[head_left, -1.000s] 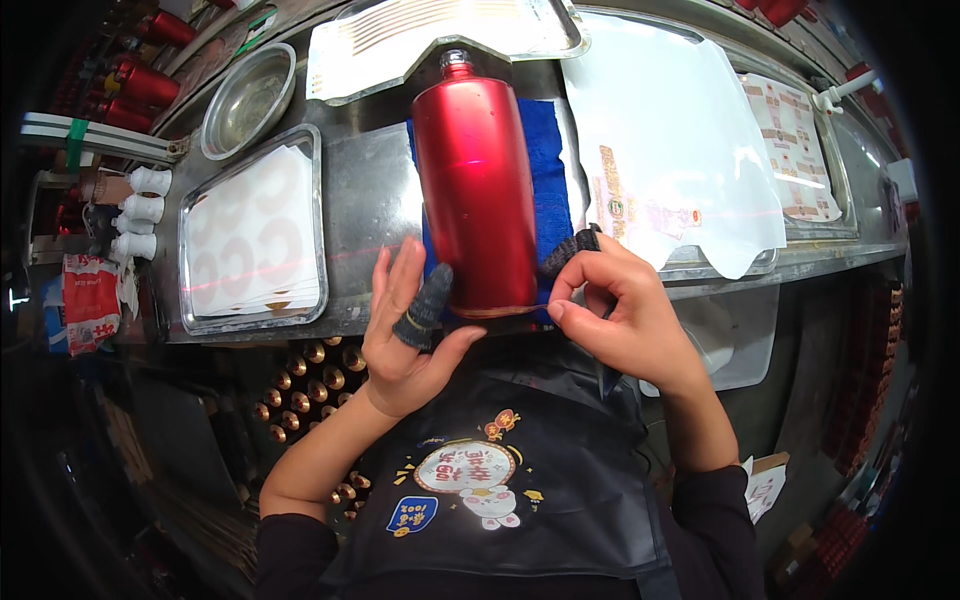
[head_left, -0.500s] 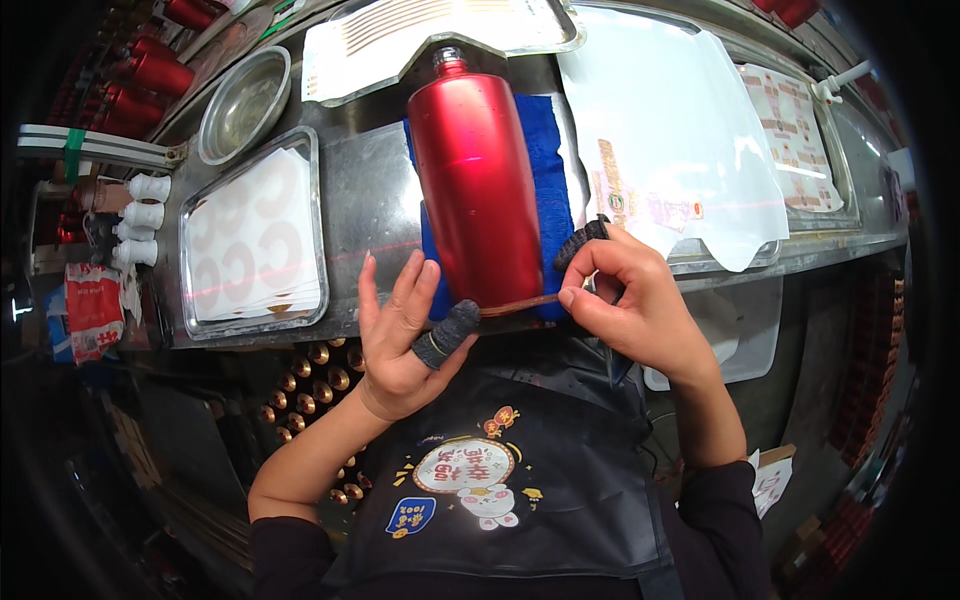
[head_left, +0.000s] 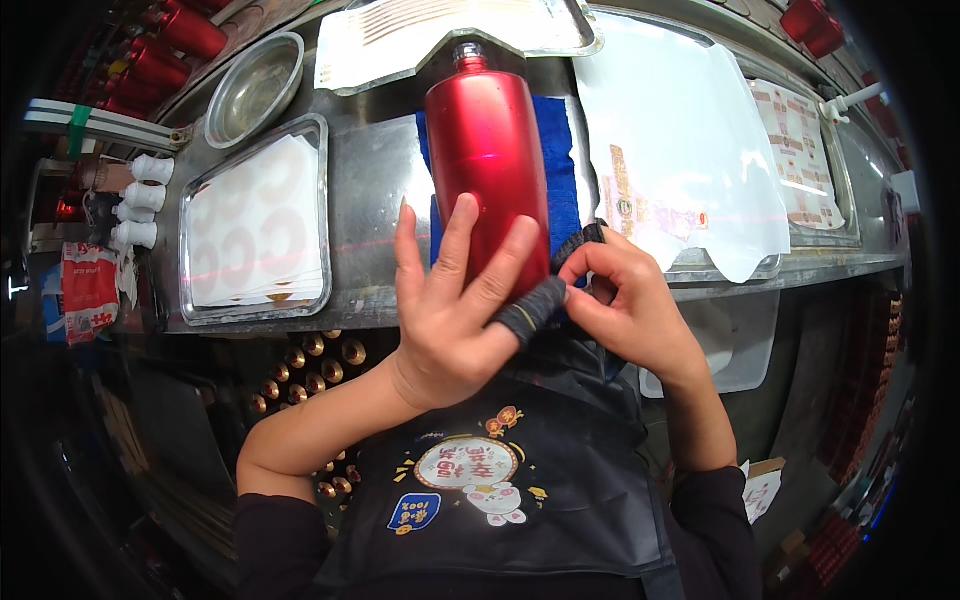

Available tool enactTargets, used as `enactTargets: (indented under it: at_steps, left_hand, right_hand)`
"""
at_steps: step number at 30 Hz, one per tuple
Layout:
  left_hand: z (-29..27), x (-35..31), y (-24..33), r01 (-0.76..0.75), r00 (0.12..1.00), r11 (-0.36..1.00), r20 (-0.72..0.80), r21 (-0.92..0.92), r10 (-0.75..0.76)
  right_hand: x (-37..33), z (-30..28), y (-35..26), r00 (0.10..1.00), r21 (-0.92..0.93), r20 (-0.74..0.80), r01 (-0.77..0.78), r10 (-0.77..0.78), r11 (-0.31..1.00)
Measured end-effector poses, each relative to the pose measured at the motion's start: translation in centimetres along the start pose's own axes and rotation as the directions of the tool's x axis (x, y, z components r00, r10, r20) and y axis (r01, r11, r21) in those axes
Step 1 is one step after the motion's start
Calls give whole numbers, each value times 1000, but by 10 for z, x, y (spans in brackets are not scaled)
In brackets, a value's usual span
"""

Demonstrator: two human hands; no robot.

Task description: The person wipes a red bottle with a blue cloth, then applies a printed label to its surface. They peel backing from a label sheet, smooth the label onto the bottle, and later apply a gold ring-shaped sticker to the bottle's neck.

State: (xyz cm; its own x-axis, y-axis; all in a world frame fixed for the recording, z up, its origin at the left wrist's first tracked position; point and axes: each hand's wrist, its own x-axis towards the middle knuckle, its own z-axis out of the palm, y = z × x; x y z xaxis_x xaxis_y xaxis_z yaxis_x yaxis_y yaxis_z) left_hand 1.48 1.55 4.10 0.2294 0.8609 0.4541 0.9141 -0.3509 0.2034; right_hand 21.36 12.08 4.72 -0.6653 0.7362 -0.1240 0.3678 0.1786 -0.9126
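A glossy red bottle [head_left: 485, 135] with a clear neck lies on a blue cloth [head_left: 560, 150], its base toward me. My left hand [head_left: 455, 315] is open, fingers spread over the bottle's lower part. A dark knitted cover [head_left: 533, 310] wraps its thumb, which rests at the base near my right fingertips. At the base's right corner my right hand [head_left: 630, 310] stays pinched, with another dark cover on one finger. A thin brown strip was in that pinch half a second ago; now my left thumb and the fingers hide it.
Left of the bottle are a metal tray [head_left: 325, 230] of printed sheets and a steel bowl [head_left: 290, 70]. White sheets [head_left: 680, 130] cover a tray at right; another tray [head_left: 850, 215] lies beyond. White cups [head_left: 150, 195] stand far left. Below the counter edge are several gold-coloured round pieces [head_left: 331, 370].
My left hand has moved right and up onto the bottle, its thumb sliding along the base to my right fingers. The brown strip has gone out of sight. My right hand keeps its pinch.
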Motion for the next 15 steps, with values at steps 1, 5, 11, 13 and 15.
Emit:
enactTargets:
  at_steps: [1, 5, 11, 13, 15]
  left_hand:
    - [3, 1, -5, 0, 998, 1000, -70, -9, 0]
    - [12, -12, -13, 124, 969, 962, -180, -244, -171]
    - [4, -51, -16, 216, 963, 918, -83, -332, -256]
    - [3, -58, -18, 165, 977, 935, -79, -314, -199]
    - [5, -61, -19, 174, 979, 944, -50, -281, -195]
  right_hand:
    - [0, 0, 1, 1000, 15, 14, 27, -27, 1000]
    - [-1, 0, 1, 997, 33, 22, 73, -74, 997]
    - [-7, -9, -12, 999, 124, 44, 25, -30, 992]
    - [-8, -13, -14, 999, 115, 47, 10, -15, 993]
    - [-9, -15, -14, 1000, 127, 21, 13, -16, 992]
